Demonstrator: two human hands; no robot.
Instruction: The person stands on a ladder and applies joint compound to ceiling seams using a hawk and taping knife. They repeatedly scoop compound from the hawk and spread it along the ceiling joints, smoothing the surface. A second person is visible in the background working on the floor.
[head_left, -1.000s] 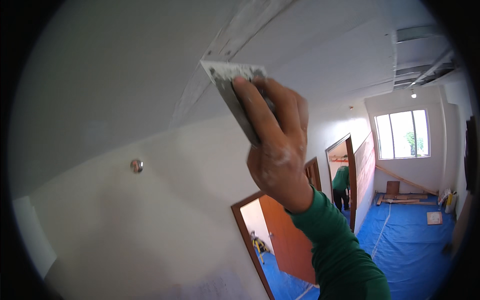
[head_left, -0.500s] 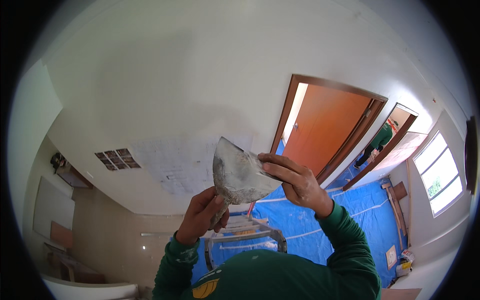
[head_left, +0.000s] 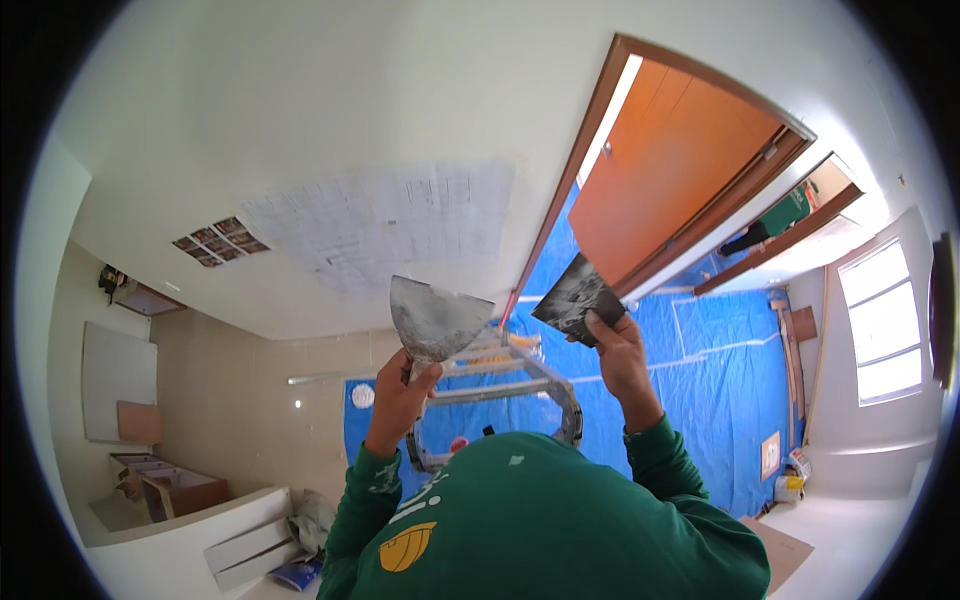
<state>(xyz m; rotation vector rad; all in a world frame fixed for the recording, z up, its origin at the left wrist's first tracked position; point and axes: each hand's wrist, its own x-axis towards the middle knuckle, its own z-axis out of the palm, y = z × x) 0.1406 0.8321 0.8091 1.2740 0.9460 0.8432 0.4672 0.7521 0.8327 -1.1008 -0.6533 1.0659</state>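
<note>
My left hand [head_left: 403, 400] grips the handle of a wide putty knife [head_left: 436, 312], its flared grey blade held upright and smeared with pale compound. My right hand [head_left: 627, 365] pinches a square, flat metal spreader [head_left: 578, 296] near its lower corner, thumb on its face; the blade is dark with light residue. The two tools are apart, held side by side in front of my body, above an aluminium ladder [head_left: 558, 390]. Both forearms are in green sleeves.
An open orange door [head_left: 665, 165] stands ahead. A person in green [head_left: 785, 215] is through another doorway at right. Blue sheeting [head_left: 725, 415] covers floor near the window [head_left: 880, 320]. Cabinets [head_left: 175, 485], a low wall [head_left: 190, 515] and leaning boards [head_left: 120, 380] are at left.
My view has swung down from the ceiling. The square spreader went from the ceiling to against the putty knife's blade, then moved apart to the right, its face now darker.
</note>
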